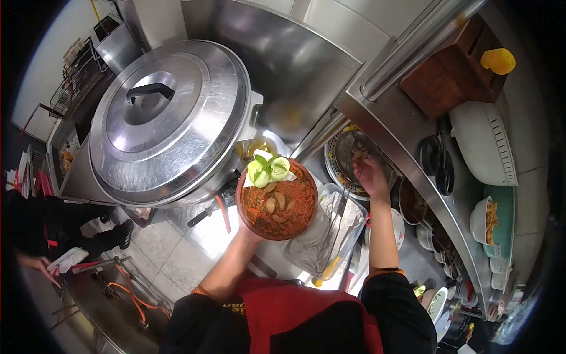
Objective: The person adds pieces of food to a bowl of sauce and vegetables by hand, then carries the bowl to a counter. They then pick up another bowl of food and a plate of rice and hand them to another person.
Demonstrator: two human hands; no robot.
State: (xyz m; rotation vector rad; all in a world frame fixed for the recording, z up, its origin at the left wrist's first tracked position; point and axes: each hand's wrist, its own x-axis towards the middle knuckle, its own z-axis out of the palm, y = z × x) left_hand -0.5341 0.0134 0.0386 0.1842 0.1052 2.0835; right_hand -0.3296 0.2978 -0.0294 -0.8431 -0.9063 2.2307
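My left hand (248, 232) holds a round brown clay bowl (240, 203) from below, near the middle; most of its fingers are hidden under the bowl. Red sauce (277, 206) fills the bowl, with several brown slices on it. Green cucumber slices and leaves (268, 170) lie at its far rim. To the right, my right hand (369, 175) reaches over a stack of patterned plates (333, 168) under the steel shelf. Its fingers are curled, and what they hold, if anything, is too small to make out.
A large lidded steel pot (194, 118) stands at the left. A steel shelf (413, 156) with a wooden block (445, 79) and bowls runs along the right. Tongs lie across a plastic container (293, 253). Another person's hand (41, 266) shows at lower left.
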